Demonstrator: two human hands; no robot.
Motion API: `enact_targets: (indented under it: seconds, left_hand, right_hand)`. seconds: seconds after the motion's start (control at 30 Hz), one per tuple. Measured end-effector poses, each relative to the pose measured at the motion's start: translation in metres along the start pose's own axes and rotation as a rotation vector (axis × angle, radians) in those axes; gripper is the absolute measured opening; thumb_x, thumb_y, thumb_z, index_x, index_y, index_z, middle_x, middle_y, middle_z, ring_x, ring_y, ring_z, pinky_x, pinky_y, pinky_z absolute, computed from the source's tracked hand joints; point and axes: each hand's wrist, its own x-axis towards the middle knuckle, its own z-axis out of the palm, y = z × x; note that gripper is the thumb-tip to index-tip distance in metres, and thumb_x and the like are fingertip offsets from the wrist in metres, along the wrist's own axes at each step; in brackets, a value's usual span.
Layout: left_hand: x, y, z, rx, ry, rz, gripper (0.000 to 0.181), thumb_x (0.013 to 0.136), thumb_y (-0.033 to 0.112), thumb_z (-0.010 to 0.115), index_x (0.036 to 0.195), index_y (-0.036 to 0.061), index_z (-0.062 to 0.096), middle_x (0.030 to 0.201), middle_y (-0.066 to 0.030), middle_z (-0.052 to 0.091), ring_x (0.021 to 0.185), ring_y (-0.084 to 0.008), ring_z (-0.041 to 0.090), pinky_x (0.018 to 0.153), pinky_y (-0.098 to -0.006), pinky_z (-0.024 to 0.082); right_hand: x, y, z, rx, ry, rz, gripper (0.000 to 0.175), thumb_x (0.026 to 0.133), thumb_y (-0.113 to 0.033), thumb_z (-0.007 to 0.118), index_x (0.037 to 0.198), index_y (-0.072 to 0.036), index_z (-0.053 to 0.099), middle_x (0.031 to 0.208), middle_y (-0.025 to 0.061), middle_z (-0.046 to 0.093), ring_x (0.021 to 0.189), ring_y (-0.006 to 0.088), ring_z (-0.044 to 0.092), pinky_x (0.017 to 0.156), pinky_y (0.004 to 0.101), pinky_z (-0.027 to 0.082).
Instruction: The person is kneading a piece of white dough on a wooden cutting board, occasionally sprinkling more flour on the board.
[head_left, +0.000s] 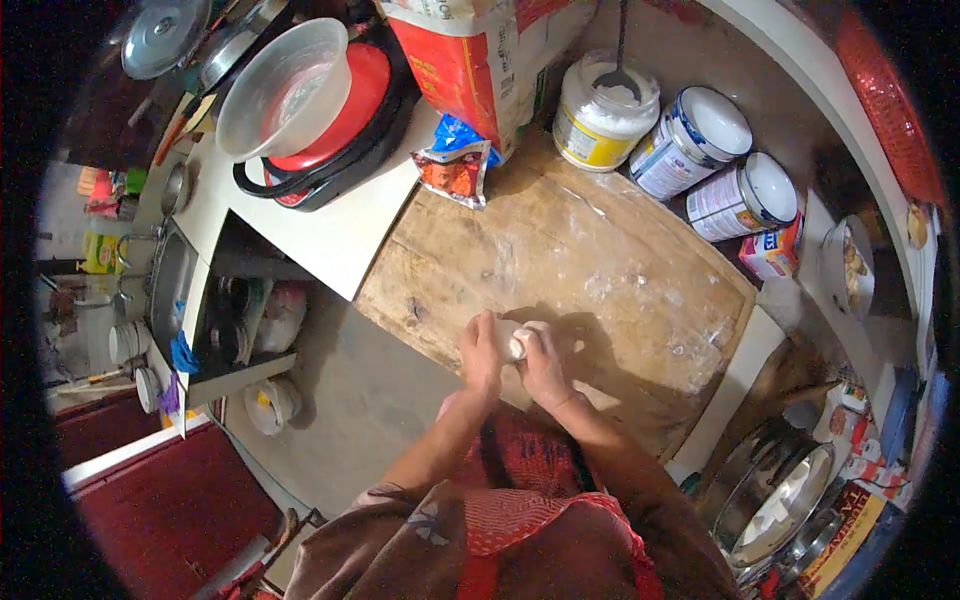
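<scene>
A small lump of pale dough (510, 341) is between my two hands, above the near edge of a floured wooden board (525, 240). My left hand (480, 349) presses against the dough's left side with its fingers together. Curled over the right side and top of the lump is my right hand (541, 366). The fingers hide part of the dough, so I cannot tell whether it touches the board. Smears of flour whiten the board's right half.
At the board's far edge stand a jar of white powder (606, 112) with a dark spoon, two tins (679, 142) and a flour bag (457, 67). A small foil packet (454, 176) lies nearby. Further left, a translucent bowl (289, 90) rests on a red lid (367, 97). A sink (174, 274) is leftmost.
</scene>
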Motion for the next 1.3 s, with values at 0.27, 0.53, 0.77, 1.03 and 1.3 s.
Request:
enact_targets:
  seconds: [0.27, 0.53, 0.77, 1.03, 1.3]
  left_hand:
    - [0.037, -0.002, 0.035, 1.063, 0.031, 1.153, 0.025, 0.078, 0.023, 0.050, 0.098, 0.0090, 0.053, 0.103, -0.0109, 0.051, 0.096, -0.0306, 0.045, 0.083, -0.0420, 0.034]
    - [0.075, 0.005, 0.040, 1.106, -0.158, 0.922, 0.033, 0.082, 0.028, 0.048, 0.106, 0.0058, 0.055, 0.110, -0.0135, 0.052, 0.101, -0.0323, 0.049, 0.085, -0.0362, 0.038]
    - [-0.022, 0.015, 0.014, -0.143, 0.100, -0.032, 0.030, 0.084, 0.026, 0.047, 0.092, -0.0015, 0.057, 0.083, -0.0130, 0.057, 0.080, -0.0218, 0.053, 0.074, -0.0303, 0.041]
    - [0.009, -0.014, 0.036, 0.960, 0.327, 0.945, 0.022, 0.082, 0.018, 0.044, 0.097, 0.0059, 0.054, 0.098, -0.0122, 0.053, 0.093, -0.0306, 0.048, 0.081, -0.0379, 0.037]
    - [0.090, 0.036, 0.062, 0.924, 0.084, 0.912, 0.018, 0.076, 0.022, 0.053, 0.088, 0.0096, 0.059, 0.095, -0.0091, 0.054, 0.090, -0.0280, 0.048, 0.080, -0.0390, 0.038]
  right_hand:
    - [-0.002, 0.046, 0.012, 0.278, 0.096, 0.517, 0.037, 0.072, -0.009, 0.060, 0.104, 0.000, 0.045, 0.096, 0.0206, 0.051, 0.088, 0.0338, 0.051, 0.077, 0.0386, 0.041]
    - [0.020, 0.031, -0.002, 0.392, -0.216, 0.847, 0.043, 0.075, -0.023, 0.060, 0.107, 0.000, 0.044, 0.110, 0.0205, 0.049, 0.098, 0.0308, 0.049, 0.082, 0.0388, 0.039]
    - [0.000, 0.011, -0.030, -0.011, -0.120, -0.138, 0.036, 0.066, -0.005, 0.060, 0.101, -0.003, 0.048, 0.102, 0.0174, 0.051, 0.091, 0.0360, 0.049, 0.080, 0.0412, 0.038]
    - [0.010, 0.034, -0.005, 0.237, -0.064, 0.488, 0.037, 0.068, -0.002, 0.057, 0.103, -0.001, 0.047, 0.094, 0.0187, 0.052, 0.089, 0.0352, 0.050, 0.078, 0.0400, 0.040]
    - [0.031, 0.021, -0.007, 0.963, -0.189, 1.055, 0.042, 0.074, -0.018, 0.062, 0.107, 0.001, 0.047, 0.094, 0.0134, 0.058, 0.087, 0.0211, 0.055, 0.074, 0.0334, 0.044]
